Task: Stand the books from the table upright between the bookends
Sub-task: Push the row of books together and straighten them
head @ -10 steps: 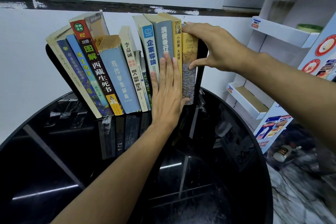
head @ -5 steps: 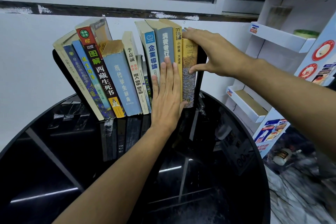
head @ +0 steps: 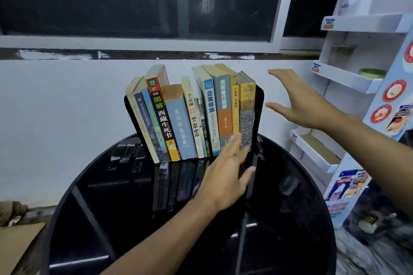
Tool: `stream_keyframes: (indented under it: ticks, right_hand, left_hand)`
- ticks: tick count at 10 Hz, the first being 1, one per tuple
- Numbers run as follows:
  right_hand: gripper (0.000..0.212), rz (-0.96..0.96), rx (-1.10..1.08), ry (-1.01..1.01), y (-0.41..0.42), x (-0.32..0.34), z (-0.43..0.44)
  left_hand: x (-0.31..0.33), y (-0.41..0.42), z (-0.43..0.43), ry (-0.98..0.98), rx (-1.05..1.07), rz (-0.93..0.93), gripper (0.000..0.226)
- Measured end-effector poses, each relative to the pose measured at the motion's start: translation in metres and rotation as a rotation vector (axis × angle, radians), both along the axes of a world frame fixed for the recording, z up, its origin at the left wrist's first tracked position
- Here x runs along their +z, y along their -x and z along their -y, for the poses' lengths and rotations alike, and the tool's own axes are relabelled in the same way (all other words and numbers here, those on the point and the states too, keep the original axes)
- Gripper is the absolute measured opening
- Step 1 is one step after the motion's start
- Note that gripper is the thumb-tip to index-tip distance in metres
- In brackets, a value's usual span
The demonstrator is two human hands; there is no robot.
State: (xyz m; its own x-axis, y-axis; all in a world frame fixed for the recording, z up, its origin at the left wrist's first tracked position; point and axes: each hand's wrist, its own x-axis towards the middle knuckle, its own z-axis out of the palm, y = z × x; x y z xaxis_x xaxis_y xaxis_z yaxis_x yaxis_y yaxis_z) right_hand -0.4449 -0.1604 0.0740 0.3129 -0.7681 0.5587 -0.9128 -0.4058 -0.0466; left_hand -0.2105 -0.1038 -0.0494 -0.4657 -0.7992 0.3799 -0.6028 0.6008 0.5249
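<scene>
Round black glossy table [head: 111,219], reflective top. On it at the back: row of books [head: 190,118] w/ spines facing out, leaning left, between 2 black bookends [head: 259,114]. Rest of top bare.

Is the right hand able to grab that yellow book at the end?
Probably yes. The right hand is open and empty beside the yellow book; only the thin black bookend stands between, and the book's top sticks out above it.
</scene>
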Motion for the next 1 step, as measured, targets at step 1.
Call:
stream_keyframes:
  ticks: [1]
  right_hand:
    - [0.058,0.116,-0.005,0.166,0.0033,0.0191,-0.0357]
  left_hand:
    - [0.0002,-0.0122,-0.0597,-0.158,-0.188,-0.086,0.047]
